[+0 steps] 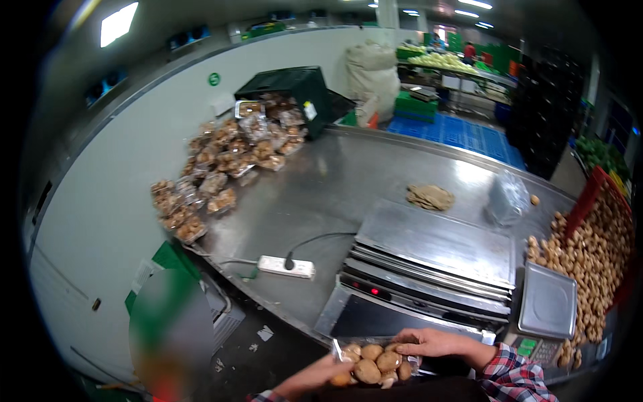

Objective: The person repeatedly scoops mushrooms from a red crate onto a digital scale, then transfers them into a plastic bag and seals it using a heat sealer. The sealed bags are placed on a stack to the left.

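A clear plastic tray of brown mushrooms [371, 364], which looks film-wrapped, is held low in front of me at the near edge of the wrapping machine [437, 246]. My left hand [321, 372] grips its left end. On the upper right corner rests my right hand [422, 342], with its fingers over the mushrooms. The machine has a flat metal plate on top and a small red light on its front. Right of it stands a scale with a metal pan [547, 300], beside a large heap of loose brown mushrooms [598, 251].
Packed trays [226, 156] are piled at the left of the steel table [301, 201], by a tipped dark green crate [316, 95]. A power strip [286, 267], a beige cloth [430, 197], plastic bags [507, 197] and a red crate [587, 206] are also there. Two people are far off.
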`<state>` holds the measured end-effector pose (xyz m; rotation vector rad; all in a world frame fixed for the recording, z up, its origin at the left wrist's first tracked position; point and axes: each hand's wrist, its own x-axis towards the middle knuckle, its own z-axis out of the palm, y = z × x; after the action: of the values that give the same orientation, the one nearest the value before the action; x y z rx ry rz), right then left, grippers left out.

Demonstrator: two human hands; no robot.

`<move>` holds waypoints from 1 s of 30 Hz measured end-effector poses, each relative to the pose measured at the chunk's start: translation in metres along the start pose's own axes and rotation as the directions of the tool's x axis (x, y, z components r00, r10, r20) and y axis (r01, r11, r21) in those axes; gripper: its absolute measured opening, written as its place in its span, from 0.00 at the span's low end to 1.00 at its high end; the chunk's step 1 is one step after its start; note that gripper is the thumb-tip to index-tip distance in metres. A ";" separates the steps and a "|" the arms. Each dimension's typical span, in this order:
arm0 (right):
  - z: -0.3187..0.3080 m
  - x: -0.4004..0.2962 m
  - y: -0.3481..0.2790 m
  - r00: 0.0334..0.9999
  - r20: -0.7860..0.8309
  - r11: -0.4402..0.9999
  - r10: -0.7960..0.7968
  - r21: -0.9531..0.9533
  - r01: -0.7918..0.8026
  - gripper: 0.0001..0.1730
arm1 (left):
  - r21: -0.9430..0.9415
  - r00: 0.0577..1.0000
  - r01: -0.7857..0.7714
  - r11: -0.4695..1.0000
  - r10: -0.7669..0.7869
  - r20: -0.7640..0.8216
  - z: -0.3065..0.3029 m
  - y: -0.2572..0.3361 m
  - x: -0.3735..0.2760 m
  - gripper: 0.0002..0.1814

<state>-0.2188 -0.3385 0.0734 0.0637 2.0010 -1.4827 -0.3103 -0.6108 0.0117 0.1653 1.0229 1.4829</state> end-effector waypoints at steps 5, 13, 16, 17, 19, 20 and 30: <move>-0.011 0.009 0.010 0.958 -0.111 0.927 -0.265 -0.303 0.221 0.32 | 0.179 0.980 -0.086 0.980 0.115 -0.160 -0.043 0.038 -0.010 0.23; -0.013 -0.008 0.042 0.943 -0.333 0.946 -0.005 0.304 0.112 0.23 | 0.204 0.139 -0.923 0.326 0.777 -0.614 -0.184 0.303 -0.006 0.36; -0.009 -0.033 0.082 0.943 -0.331 0.975 0.013 0.213 0.061 0.22 | -0.012 0.623 -0.753 0.658 0.708 -0.333 -0.120 0.258 0.081 0.31; -0.004 -0.047 0.086 0.929 -0.370 0.983 -0.026 0.162 0.092 0.22 | 0.027 0.713 -0.665 0.746 0.646 -0.272 -0.080 0.234 0.103 0.26; 0.000 -0.076 0.096 0.917 -0.392 0.988 -0.066 0.101 0.114 0.24 | 0.036 0.844 -0.530 0.847 0.532 -0.068 -0.023 0.179 0.135 0.22; 0.005 -0.083 0.109 0.896 -0.444 0.971 -0.019 0.206 0.123 0.24 | 0.006 0.879 -0.469 0.883 0.466 0.101 0.009 0.152 0.150 0.20; 0.055 -0.342 0.374 -0.465 -0.822 0.932 0.328 0.363 0.016 0.13 | 0.513 0.780 0.079 0.855 -0.374 0.503 0.311 -0.122 0.215 0.22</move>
<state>0.2265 -0.1403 -0.0751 2.7403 2.5526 -1.2649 -0.0701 -0.2945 0.0180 0.7751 0.8223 0.8325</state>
